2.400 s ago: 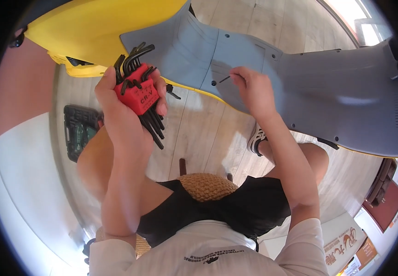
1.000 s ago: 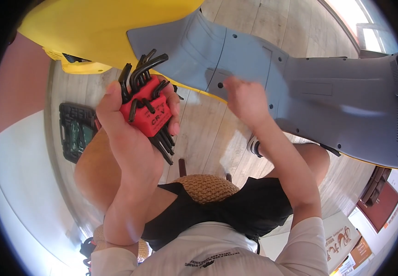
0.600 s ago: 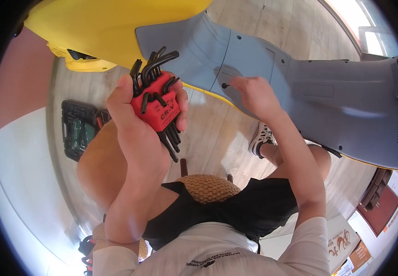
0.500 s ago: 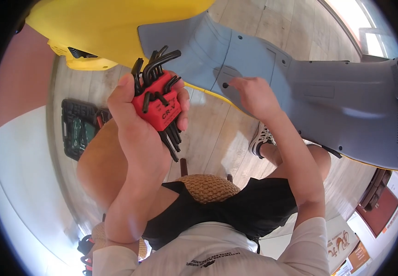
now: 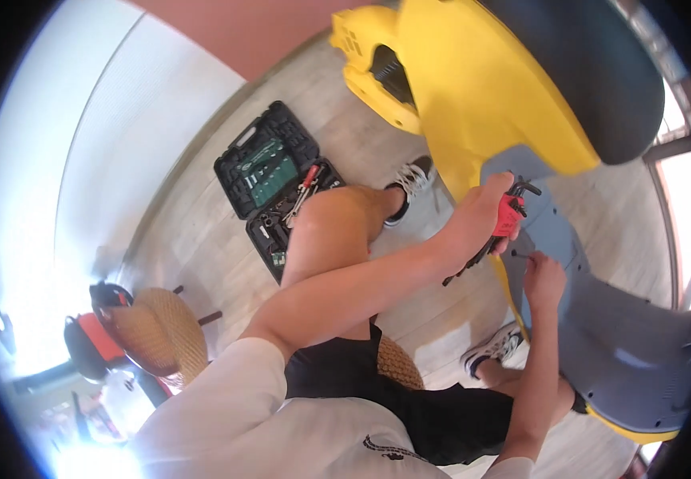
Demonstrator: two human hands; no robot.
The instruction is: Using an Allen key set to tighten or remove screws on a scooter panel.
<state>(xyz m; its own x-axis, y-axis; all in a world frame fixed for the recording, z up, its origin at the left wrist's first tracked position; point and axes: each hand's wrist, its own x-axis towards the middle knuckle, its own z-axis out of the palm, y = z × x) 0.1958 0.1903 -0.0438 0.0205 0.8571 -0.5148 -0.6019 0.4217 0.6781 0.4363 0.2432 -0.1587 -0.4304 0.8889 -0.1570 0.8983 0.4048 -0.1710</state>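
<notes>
My left hand (image 5: pixel 481 217) is closed round a red holder of black hex keys (image 5: pixel 507 217), whose bent ends stick out at the top and long ends below. My right hand (image 5: pixel 544 279) is in a pinch just above the grey panel (image 5: pixel 569 247) of a yellow-and-grey scooter body (image 5: pixel 489 80). A short, thin dark rod (image 5: pixel 524 255) shows at its fingertips, beside a dark hole (image 5: pixel 513 253) in the panel. The rod is too small to tell its kind, or whether it touches the hole.
An open black tool case (image 5: pixel 270 164) with green and metal tools lies on the wooden floor (image 5: pixel 313 96), left of my leg. A woven stool (image 5: pixel 171 331) stands at the lower left. The scooter's black seat (image 5: pixel 593 72) is at the upper right.
The view has swung to the left, bringing the tool case and stool further in. My left hand keeps the hex key set. My right hand stays near the panel hole, with a thin rod now showing.
</notes>
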